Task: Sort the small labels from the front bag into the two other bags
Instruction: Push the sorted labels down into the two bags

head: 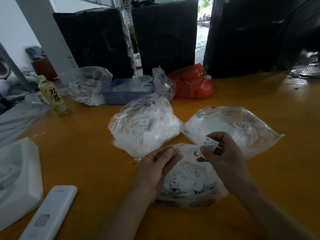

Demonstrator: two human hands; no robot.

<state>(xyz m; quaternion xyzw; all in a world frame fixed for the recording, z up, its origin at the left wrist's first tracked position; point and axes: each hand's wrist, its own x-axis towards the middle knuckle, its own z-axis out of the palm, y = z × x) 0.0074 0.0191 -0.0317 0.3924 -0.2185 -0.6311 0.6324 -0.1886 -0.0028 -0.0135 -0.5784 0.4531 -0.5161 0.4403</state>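
Note:
The front bag (188, 181), clear plastic with small white labels inside, lies on the orange table (90, 153) right under my hands. My right hand (223, 153) pinches a small white label (208, 143) between thumb and fingers, above the bag's far edge. My left hand (157, 167) hovers over the bag's left side, its fingers curled with the tips pressed together; whether they hold anything I cannot tell. Behind stand two other clear bags: a full left bag (143, 125) showing printed labels, and a flatter right bag (230, 125).
A white case (50, 213) and white foam piece (17, 172) lie at the front left. A yellow drink bottle (55, 97), another clear bag (88, 85), a blue basket (124, 94) and a red bag (195, 84) sit farther back, before dark wrapped bundles (164, 33). A fan (304, 66) stands right.

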